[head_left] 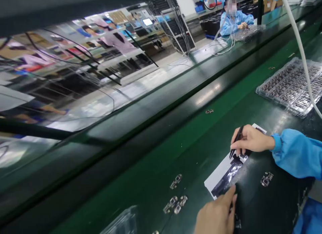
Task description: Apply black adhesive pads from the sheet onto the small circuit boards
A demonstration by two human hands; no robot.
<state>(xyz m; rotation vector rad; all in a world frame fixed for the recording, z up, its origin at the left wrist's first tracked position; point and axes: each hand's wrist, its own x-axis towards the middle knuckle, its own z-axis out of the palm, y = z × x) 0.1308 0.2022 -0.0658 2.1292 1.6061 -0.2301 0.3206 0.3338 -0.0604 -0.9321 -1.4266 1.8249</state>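
My right hand [248, 139] is closed round black tweezers [237, 138], whose tips point down at a white backing sheet [221, 173] with dark glossy film stickers [231, 175] on it. Near the sheet's lower end is my left hand [216, 214], index finger and thumb brought close together; whatever they grip is hidden. A small circuit board [237, 223] shows partly beside those fingers; I cannot tell whether it is held. Another circuit board [266, 179] lies right of the sheet, below my right sleeve.
Several small circuit boards [175, 204] lie on the green belt [151, 193]. A clear tray filled with parts [294, 83] stands at right, behind a white cable [299, 43]. Another clear tray [123, 224] is at the bottom edge. A co-worker [233, 21] sits farther up the line.
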